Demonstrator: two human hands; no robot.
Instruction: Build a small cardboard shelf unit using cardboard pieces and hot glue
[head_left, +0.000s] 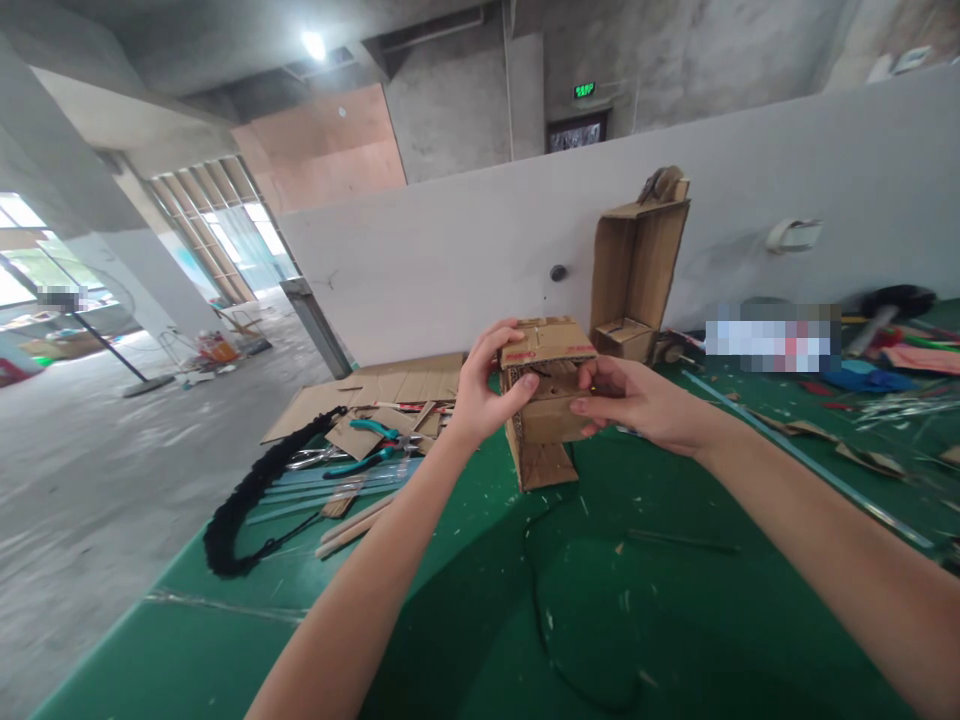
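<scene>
A small cardboard box [551,350] with an open front is held up between both hands above the green table. My left hand [491,385] wraps round its left side, the thumb lying over the front opening. At the right side, my right hand [615,395] pinches the box's inner cardboard piece with thumb and fingers. A cardboard flap [547,466] hangs at the lower end of the box. Below it, a thin black cord [536,590] trails over the table; its upper end is hidden. The far sides of the box and some fingertips cannot be seen.
A tall cardboard construction [641,270] stands against the white partition [435,270]. To the left lie teal-handled pliers [367,460], a black fuzzy strip [240,510], sticks [356,525] and cardboard sheets [405,380]. A long pale blue strip [810,460] and scraps lie right on the green table [450,640].
</scene>
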